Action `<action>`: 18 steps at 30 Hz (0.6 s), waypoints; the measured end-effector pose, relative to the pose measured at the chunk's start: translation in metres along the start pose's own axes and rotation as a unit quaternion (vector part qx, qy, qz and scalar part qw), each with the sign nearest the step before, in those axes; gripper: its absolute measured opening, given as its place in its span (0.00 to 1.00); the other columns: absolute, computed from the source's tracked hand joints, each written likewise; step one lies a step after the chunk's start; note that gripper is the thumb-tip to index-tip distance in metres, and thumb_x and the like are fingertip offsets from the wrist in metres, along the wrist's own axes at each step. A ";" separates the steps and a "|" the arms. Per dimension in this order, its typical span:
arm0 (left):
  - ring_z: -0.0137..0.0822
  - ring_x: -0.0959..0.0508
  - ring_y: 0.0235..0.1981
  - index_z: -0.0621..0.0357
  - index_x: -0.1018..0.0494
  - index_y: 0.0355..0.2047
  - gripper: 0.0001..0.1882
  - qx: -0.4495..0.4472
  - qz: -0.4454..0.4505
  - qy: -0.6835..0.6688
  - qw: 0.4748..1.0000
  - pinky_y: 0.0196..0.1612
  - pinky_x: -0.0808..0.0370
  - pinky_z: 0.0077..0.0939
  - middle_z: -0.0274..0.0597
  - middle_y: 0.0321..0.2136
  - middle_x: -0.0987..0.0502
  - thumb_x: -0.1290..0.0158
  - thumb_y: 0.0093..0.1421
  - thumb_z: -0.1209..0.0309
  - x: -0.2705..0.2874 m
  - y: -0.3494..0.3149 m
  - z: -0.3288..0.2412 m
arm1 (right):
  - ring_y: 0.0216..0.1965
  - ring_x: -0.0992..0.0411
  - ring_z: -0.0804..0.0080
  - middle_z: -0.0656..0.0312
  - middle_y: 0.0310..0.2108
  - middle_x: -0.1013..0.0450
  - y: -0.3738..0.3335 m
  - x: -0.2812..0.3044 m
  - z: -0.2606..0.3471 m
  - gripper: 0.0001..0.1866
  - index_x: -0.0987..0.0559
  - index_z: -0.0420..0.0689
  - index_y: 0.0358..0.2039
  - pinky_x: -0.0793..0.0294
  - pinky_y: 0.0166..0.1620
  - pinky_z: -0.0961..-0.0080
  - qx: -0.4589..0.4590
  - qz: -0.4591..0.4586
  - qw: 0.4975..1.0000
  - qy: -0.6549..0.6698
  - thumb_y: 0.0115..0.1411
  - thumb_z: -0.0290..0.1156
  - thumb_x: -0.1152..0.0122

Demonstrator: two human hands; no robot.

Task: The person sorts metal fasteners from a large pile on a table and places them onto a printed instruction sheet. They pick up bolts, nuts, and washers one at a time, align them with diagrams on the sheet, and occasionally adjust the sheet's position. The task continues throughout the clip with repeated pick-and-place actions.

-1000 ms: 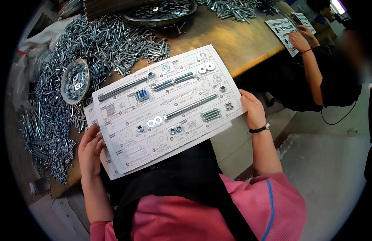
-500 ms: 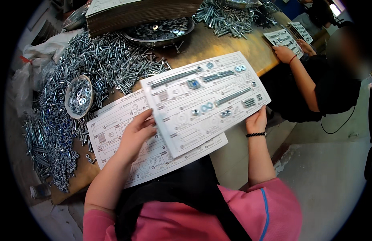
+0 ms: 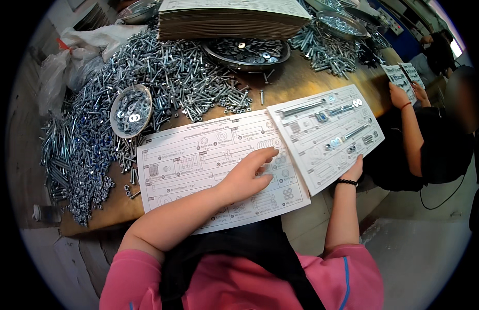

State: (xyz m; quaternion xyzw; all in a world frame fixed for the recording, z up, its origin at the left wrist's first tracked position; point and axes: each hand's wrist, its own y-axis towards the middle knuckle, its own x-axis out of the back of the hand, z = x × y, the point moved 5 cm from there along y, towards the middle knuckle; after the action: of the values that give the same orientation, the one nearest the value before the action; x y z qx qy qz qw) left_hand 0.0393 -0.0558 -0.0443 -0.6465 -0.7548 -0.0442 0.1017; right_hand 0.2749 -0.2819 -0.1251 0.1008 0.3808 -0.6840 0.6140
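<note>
My right hand (image 3: 351,172), with a black bead bracelet at the wrist, grips the lower right edge of a printed card (image 3: 314,170). Bolts, rods, nuts and washers are fixed on that card, which is held tilted at the right. Over a second printed card (image 3: 187,168) my left hand (image 3: 249,176) reaches across, fingers stretched out and thumb apart, holding nothing. Its fingertips are close to the left edge of the held card. Only drawings of hardware show on the second card, which lies at the table's front edge.
A heap of bolts and nuts (image 3: 167,72) covers the table's left. A small dish of washers (image 3: 131,111) sits in it. Behind, a stack of cards (image 3: 231,26) rises above a metal bowl of washers (image 3: 249,54). A co-worker's hands (image 3: 405,95) hold similar cards at far right.
My left hand has let go of the card with hardware and moved right over the lower card. My right hand has carried the hardware card rightward, uncovering more of the lower one.
</note>
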 end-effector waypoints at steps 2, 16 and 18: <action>0.39 0.35 0.53 0.59 0.41 0.55 0.27 -0.051 -0.031 0.050 0.997 0.53 0.34 0.30 0.46 0.52 0.39 0.53 0.53 0.77 0.008 -0.008 0.002 | 0.55 0.41 0.58 0.56 0.57 0.42 0.019 0.005 0.007 0.28 0.41 0.40 0.58 0.39 0.55 0.64 0.000 0.019 1.000 0.000 0.65 0.46 0.69; 0.39 0.28 0.42 0.62 0.32 0.44 0.16 -0.024 -0.196 0.162 0.967 0.44 0.29 0.27 0.45 0.43 0.32 0.54 0.53 0.79 0.097 -0.038 0.038 | 0.37 0.32 0.72 0.61 0.43 0.32 0.081 0.042 0.032 0.23 0.33 0.40 0.49 0.32 0.37 0.76 0.072 -0.010 0.993 -0.096 0.63 0.45 0.60; 0.39 0.27 0.40 0.62 0.31 0.43 0.15 0.004 -0.205 0.164 0.965 0.43 0.29 0.27 0.46 0.41 0.31 0.53 0.53 0.79 0.109 -0.038 0.041 | 0.29 0.37 0.79 0.65 0.35 0.33 0.040 0.040 0.048 0.18 0.31 0.41 0.44 0.37 0.30 0.82 0.238 -0.214 0.938 -0.131 0.61 0.42 0.53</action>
State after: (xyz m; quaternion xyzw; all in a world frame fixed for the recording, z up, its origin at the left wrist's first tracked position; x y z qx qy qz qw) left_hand -0.0174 0.0518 -0.0585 -0.4610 -0.8446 -0.1663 0.2158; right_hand 0.3180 -0.3414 -0.1324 0.0697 0.1349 -0.8770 0.4558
